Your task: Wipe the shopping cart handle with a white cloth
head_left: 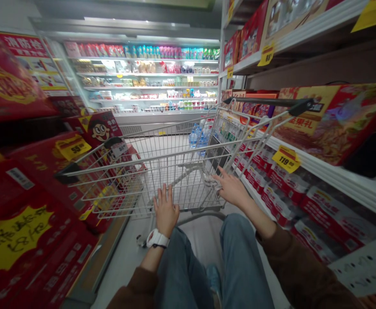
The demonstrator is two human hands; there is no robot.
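Note:
A wire shopping cart [175, 161] stands sideways across the aisle, its dark handle [271, 102] at the upper right. My left hand [166, 210], with a white watch [158, 238] on the wrist, has its fingers spread against the near lower side of the cart. To the right, my right hand [230, 186] is at the cart's lower wires with a finger stretched out. Beside its fingertips is a grey-white cloth-like bundle [213, 183]; whether the hand grips it is unclear.
Red boxes [46, 171] are stacked on the left. Shelves [323, 165] with gift boxes and packs line the right. A lit refrigerated case [149, 113] spans the back, with bottled water packs [197, 136] before it. My bent knees are close behind the cart.

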